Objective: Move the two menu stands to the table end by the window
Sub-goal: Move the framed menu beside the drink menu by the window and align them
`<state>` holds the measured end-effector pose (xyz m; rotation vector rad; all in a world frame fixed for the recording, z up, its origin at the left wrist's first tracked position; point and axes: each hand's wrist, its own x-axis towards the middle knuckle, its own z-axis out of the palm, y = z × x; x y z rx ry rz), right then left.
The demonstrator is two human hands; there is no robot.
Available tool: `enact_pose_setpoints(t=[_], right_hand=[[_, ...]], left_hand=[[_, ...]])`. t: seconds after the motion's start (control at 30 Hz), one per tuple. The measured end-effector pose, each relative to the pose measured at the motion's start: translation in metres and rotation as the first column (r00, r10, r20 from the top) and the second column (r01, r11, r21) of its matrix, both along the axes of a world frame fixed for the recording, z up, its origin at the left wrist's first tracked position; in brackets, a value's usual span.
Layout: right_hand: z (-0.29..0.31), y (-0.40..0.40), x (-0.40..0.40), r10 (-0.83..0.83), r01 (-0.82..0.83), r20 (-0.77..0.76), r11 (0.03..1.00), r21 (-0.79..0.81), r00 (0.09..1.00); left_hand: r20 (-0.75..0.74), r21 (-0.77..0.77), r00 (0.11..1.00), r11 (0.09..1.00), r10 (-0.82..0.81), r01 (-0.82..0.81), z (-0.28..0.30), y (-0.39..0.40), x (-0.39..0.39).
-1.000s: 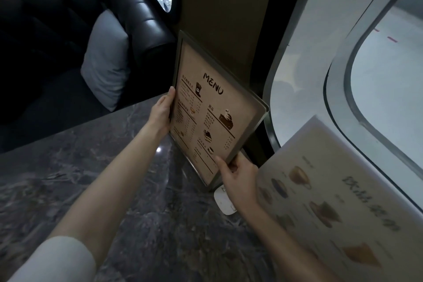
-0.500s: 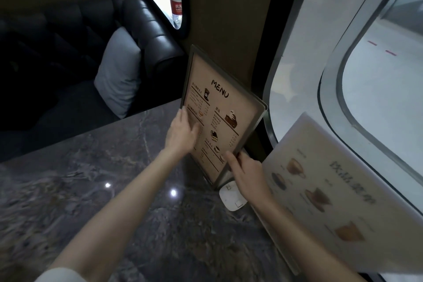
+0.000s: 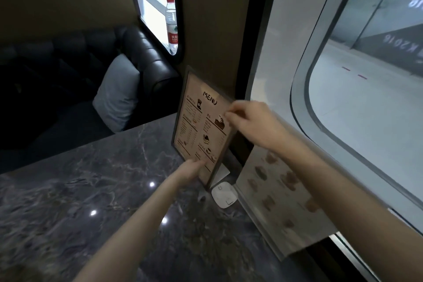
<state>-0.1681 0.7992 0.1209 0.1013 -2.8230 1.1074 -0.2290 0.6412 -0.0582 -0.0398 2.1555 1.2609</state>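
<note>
Brown paper headed "MENU" fills the dark-framed menu stand point(image 3: 201, 126), which stands upright on the table end by the window point(image 3: 366, 89), close against the tan wall panel point(image 3: 212, 18). Left hand point(image 3: 191, 169) touches the stand's lower front edge, fingers pressed to the frame; whether they wrap it I cannot tell. Right hand point(image 3: 249, 119) is at the stand's upper right edge, fingertips point(image 3: 229, 115) pinched loosely on the frame there. Just right of the stand, a second menu stand point(image 3: 281, 192), pale with blurred drink pictures, leans along the window side, partly behind the right forearm. A small white square device point(image 3: 224, 197) lies on the table just beside the first stand's foot. Grey marble table point(image 3: 91, 190) spreads out left of the stand. Beyond it are a dark leather sofa point(image 3: 146, 57) with a grey cushion point(image 3: 116, 94), and a water bottle point(image 3: 172, 23) in a further window.
</note>
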Motion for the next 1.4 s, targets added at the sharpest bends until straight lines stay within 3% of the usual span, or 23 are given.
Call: enact_pose_setpoints(t=[0.07, 0.27, 0.4, 0.47, 0.73, 1.4], right_hand=[[0.017, 0.01, -0.009, -0.011, 0.015, -0.047, 0.995, 0.098, 0.999], [0.028, 0.033, -0.04, -0.058, 0.014, 0.128, 0.946, 0.323, 0.99], [0.03, 0.036, -0.057, -0.027, -0.032, 0.391, 0.989, 0.143, 0.92], [0.029, 0.037, -0.063, 0.026, -0.063, 0.441, 0.996, 0.068, 0.897], [0.019, 0.044, -0.066, 0.068, -0.069, 0.401, 0.998, -0.012, 0.913], [0.021, 0.068, -0.063, 0.022, -0.014, 0.407, 1.0, -0.022, 0.913]], left_hand=[[0.173, 0.107, 0.978, 0.985, 0.115, -0.134, -0.004, -0.002, 0.002], [0.306, 0.337, 0.893, 0.84, 0.331, -0.426, -0.029, 0.003, 0.0], [0.309, 0.387, 0.862, 0.775, 0.402, -0.5, -0.039, 0.005, -0.009], [0.314, 0.404, 0.843, 0.743, 0.436, -0.534, -0.044, 0.005, -0.015], [0.323, 0.503, 0.818, 0.646, 0.476, -0.575, -0.06, 0.011, -0.021], [0.305, 0.577, 0.911, 0.708, 0.277, -0.408, -0.055, 0.026, -0.018]])
